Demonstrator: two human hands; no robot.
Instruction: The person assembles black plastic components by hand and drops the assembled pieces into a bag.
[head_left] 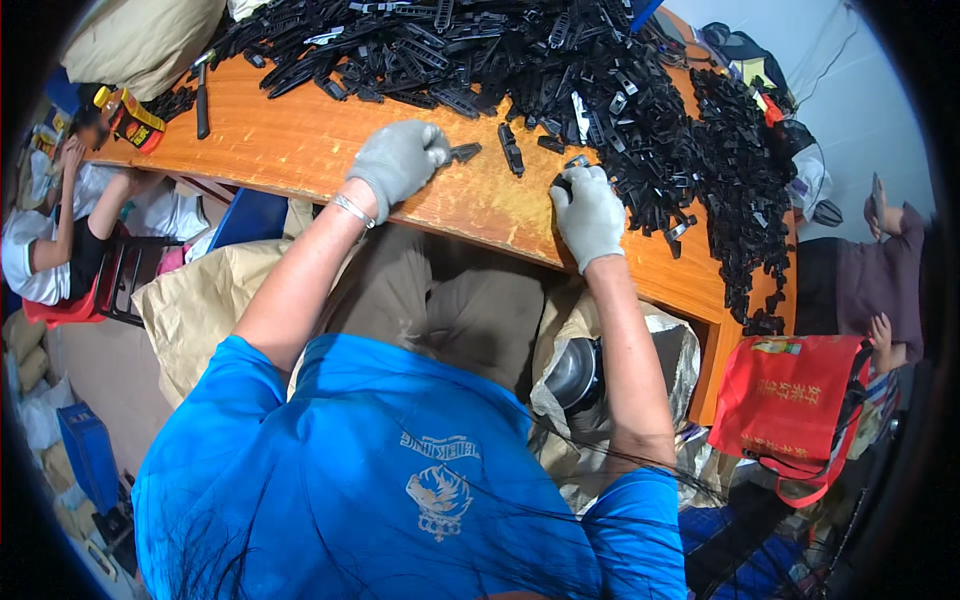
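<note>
Both my hands wear light grey gloves. At the table's near edge my left hand [398, 165] is closed, pinching a small black plastic piece [465, 152] that sticks out to the right of its fingers. My right hand [592, 215] is curled over the tabletop by the edge of the big heap. At its fingertips shows a small dark part with a shiny top [576, 161], mostly covered by the glove. Between the hands a slim black plastic part [511, 150] lies on the wood. A shorter black part [551, 145] is beside it.
A big heap of black plastic parts [440, 60] covers the far side of the wooden table [300, 150]; a second heap [740, 190] lies right. A black-handled tool [203, 105] and yellow-capped bottle [130, 118] stand left. A red bag [785, 400] is lower right. Other people sit or stand either side.
</note>
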